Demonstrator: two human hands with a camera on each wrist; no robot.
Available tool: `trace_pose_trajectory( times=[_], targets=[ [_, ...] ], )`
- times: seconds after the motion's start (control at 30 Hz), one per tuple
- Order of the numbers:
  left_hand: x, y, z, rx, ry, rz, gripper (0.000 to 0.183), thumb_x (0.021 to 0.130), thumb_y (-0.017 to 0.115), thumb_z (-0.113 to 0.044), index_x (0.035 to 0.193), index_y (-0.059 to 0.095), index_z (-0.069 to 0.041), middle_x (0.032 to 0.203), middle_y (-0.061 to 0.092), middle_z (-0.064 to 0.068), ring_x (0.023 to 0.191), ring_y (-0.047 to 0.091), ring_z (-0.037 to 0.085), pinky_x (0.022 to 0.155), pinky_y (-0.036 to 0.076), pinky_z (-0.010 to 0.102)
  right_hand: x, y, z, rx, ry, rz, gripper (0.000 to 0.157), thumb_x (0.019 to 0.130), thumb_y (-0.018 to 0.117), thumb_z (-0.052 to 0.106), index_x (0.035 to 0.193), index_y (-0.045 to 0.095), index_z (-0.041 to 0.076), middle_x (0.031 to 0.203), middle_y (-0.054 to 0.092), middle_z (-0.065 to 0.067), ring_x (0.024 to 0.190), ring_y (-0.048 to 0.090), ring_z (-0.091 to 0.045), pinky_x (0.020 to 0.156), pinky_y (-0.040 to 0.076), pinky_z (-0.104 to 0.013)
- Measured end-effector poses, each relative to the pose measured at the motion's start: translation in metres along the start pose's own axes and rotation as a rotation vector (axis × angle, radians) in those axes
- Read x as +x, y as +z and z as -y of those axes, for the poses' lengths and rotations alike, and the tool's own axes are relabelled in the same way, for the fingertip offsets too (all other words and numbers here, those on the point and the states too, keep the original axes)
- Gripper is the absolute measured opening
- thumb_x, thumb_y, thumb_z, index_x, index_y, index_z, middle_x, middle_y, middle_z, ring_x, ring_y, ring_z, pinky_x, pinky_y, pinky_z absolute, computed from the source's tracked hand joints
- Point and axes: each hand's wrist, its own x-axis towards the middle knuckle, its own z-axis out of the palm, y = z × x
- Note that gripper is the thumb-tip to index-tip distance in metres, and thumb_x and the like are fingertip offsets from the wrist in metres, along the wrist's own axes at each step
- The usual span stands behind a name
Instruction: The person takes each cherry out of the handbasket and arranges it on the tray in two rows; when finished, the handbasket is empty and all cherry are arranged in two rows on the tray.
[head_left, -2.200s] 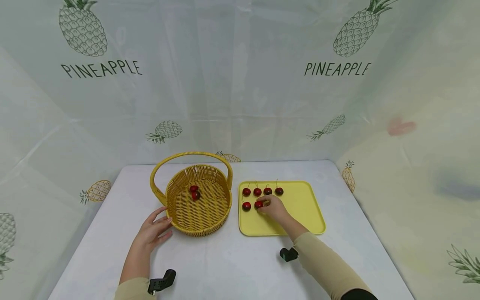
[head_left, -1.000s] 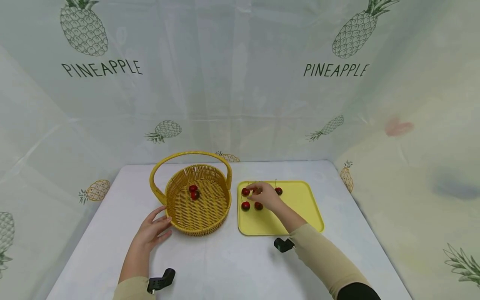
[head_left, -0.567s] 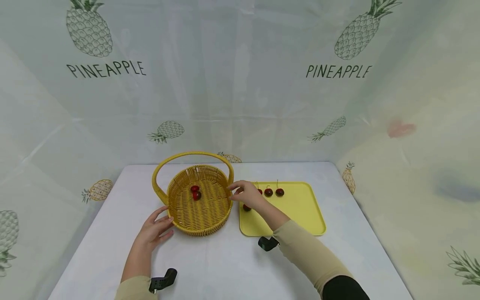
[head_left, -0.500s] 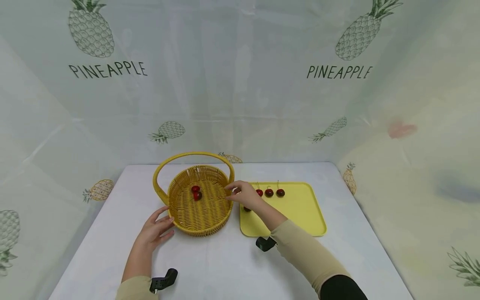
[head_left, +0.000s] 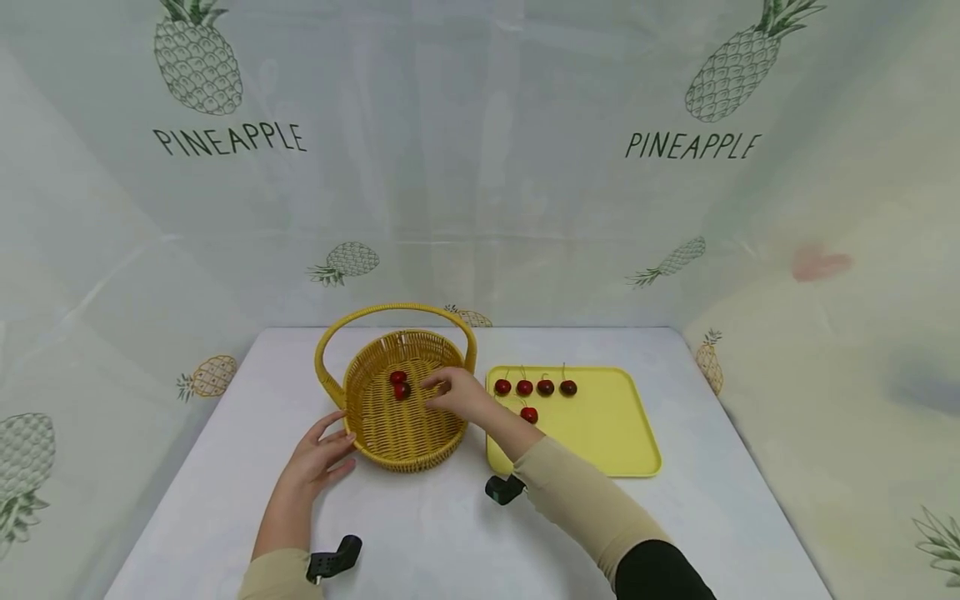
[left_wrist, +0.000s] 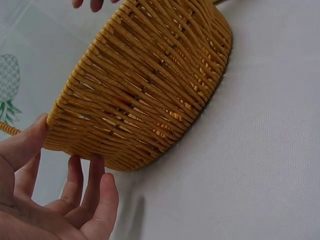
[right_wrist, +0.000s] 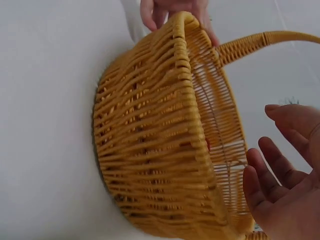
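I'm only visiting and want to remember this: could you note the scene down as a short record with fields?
Left hand: touching the left side of the basket
Right hand: over the basket, holding nothing that shows
Basket: yellow, woven, handle up
Fruit in basket: at least two cherries
Tray: yellow, right of the basket
Fruit on tray: five cherries visible; the right arm may hide more
Table: white

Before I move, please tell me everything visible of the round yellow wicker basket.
The round yellow wicker basket looks woven from strands, with narrow gaps and one tall arched handle. It sits upright on the white table, left of the yellow rectangular tray. At least two red cherries lie inside. The left grip touches its outer side; the right grip is over its right rim.
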Motion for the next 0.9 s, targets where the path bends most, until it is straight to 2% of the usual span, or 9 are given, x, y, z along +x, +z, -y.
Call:
trace_pose_trajectory(
  times=[0.23,0.53,0.9],
  targets=[
    [0.001,0.0,0.001,-0.01,0.001,-0.004,0.065,0.095,0.063,-0.007,0.151,0.031,-0.015,0.135,0.048,0.018,0.096,0.063,0.015,0.087,0.051,0.043,0.016,0.012,0.006,-0.03,0.037,0.028,0.029,0.084,0.076,0.01,0.113,0.072,0.011,0.111,0.065,-0.001,0.091,0.058,-0.013,0.072,0.051,-0.027],
    [-0.001,0.001,-0.001,0.004,0.009,-0.013,0.063,0.095,0.063,-0.007,0.15,0.032,-0.015,0.134,0.049,0.018,0.095,0.063,0.015,0.088,0.05,0.044,0.04,0.021,0.009,-0.094,0.045,0.083,0.033,0.085,0.076,0.007,0.117,0.071,0.009,0.114,0.065,-0.001,0.114,0.056,-0.023,0.086,0.048,-0.03],
    [-0.003,0.001,0.001,0.002,0.019,-0.014,0.062,0.096,0.062,-0.008,0.15,0.033,-0.014,0.132,0.05,0.017,0.095,0.062,0.015,0.089,0.049,0.045,0.064,0.026,0.005,-0.137,0.02,0.21,0.04,0.085,0.075,0.003,0.124,0.066,0.005,0.119,0.064,-0.005,0.113,0.056,-0.019,0.087,0.048,-0.028]
  ],
)
